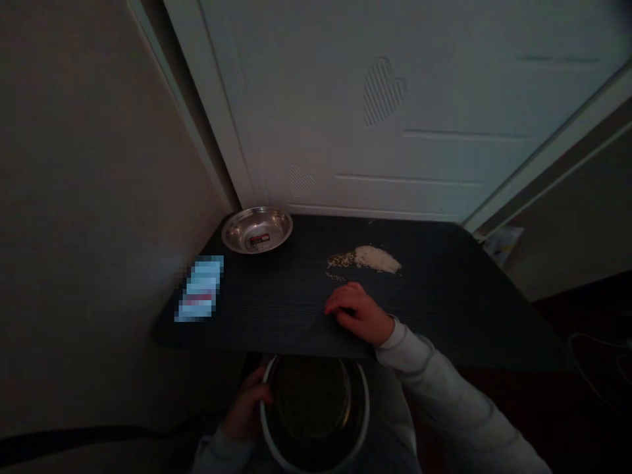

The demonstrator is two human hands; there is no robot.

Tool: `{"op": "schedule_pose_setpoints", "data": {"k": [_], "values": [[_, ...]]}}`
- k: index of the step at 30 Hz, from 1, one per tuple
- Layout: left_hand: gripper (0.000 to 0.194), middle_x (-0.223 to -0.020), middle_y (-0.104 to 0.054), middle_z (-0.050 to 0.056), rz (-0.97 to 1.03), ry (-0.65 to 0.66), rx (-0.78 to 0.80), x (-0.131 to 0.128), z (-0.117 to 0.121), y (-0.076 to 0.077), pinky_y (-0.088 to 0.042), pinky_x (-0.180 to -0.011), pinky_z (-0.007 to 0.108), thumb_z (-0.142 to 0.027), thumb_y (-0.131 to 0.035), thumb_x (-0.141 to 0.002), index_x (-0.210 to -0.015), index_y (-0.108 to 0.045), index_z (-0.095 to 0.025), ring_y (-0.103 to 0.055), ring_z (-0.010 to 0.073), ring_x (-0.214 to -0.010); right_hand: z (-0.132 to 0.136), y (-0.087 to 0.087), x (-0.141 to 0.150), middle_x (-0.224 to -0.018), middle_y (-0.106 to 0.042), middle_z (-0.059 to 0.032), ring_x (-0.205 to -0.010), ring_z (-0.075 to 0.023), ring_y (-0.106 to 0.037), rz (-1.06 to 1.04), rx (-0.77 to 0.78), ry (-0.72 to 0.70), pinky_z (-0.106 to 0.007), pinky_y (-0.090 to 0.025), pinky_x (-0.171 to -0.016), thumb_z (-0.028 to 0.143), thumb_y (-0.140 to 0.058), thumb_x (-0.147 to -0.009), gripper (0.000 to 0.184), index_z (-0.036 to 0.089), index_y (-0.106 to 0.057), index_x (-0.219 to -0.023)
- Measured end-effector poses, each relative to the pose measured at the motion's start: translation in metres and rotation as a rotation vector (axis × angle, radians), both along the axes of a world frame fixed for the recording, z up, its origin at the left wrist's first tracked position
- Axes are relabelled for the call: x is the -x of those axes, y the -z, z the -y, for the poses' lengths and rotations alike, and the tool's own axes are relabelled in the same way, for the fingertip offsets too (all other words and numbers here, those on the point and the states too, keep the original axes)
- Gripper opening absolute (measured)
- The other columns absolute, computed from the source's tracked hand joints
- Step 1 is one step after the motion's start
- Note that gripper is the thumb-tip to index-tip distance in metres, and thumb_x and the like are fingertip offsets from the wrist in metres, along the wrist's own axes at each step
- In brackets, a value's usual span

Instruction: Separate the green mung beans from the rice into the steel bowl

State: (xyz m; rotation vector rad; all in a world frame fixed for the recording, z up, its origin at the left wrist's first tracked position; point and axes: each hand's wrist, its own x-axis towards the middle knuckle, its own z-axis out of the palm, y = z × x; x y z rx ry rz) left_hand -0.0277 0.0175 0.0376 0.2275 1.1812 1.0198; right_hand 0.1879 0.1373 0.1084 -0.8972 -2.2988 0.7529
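Observation:
My left hand [251, 401] is closed on the left rim of a round metal bowl [364, 421], below the table's front edge. The bowl's inside is dark, and I cannot make out what it holds. My right hand [360, 313] hovers over or rests on the dark table [276, 309], fingers loosely bent and a gap between thumb and forefinger. Nothing shows in it. Just beyond its fingertips lies a heap of white rice-like grains [378, 259], with a smaller patch of greenish beans mixed with pale grains [342, 260] on its left.
A shallow steel basin [230, 234] with a label inside stands at the table's back left. A bright, pixelated phone-like rectangle [201, 289] is at the left edge. Behind the table rises a white door [316, 118] with heart patterns; a wall [99, 230] bounds the left side.

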Motion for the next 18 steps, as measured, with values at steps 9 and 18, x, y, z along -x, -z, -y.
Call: {"op": "schedule_pose_setpoints", "data": {"k": [9, 18], "values": [[0.031, -0.059, -0.064, 0.000, 0.049, 0.048, 0.042, -0.024, -0.002, 0.015, -0.039, -0.062, 0.033, -0.006, -0.046, -0.038, -0.061, -0.064, -0.018, -0.057, 0.0229, -0.067, 0.010, 0.023, -0.044, -0.077, -0.062, -0.0037, -0.071, -0.0142, -0.057, -0.323, 0.307, 0.655, -0.029, -0.044, -0.067, 0.023, -0.045, -0.070, 0.026, 0.017, -0.055, -0.094], [0.032, -0.057, -0.064, -0.001, -0.050, 0.044, 0.040, -0.020, -0.007, 0.007, -0.039, -0.061, 0.032, -0.006, -0.048, -0.040, -0.064, -0.064, -0.020, -0.057, 0.0223, -0.068, 0.029, 0.022, 0.007, -0.071, -0.062, 0.0005, -0.065, -0.0115, -0.054, 0.072, 0.061, 0.563, -0.026, -0.036, -0.066, 0.025, -0.045, -0.072, 0.027, 0.022, -0.055, -0.097]]}}
